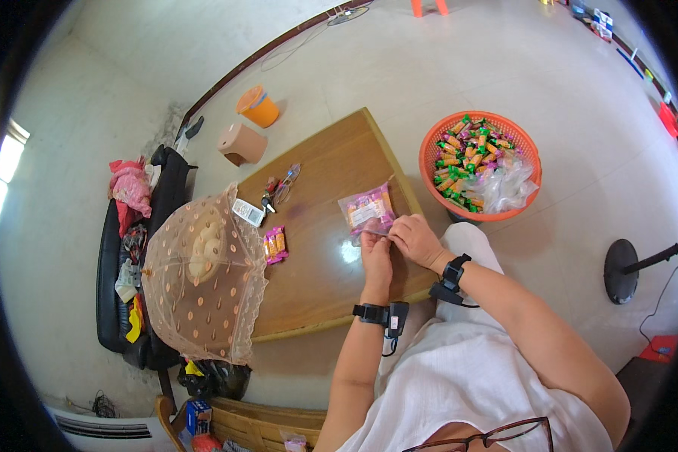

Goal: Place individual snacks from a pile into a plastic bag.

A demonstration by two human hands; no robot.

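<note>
A clear plastic bag (367, 208) of purple and orange wrapped snacks lies near the right side of the wooden table (311, 198). Its near edge is pinched between the fingertips of my left hand (376, 254), while my right hand (415, 240) grips the same edge just beside it. Farther left on the tabletop are a few snacks in purple wrappers (275, 244). To the right of the table, an orange plastic basket (435, 169) holds many snacks in green and purple wrappers (469, 152), with clear plastic bags (505, 186) heaped on them.
A lace mesh food cover (203, 294) occupies the table's left end, near a white remote control (248, 213), keys (268, 203) and eyeglasses (287, 183). Beyond stand a beige stool (243, 144) and an orange bucket (258, 107). A black fan base (621, 271) stands at the right.
</note>
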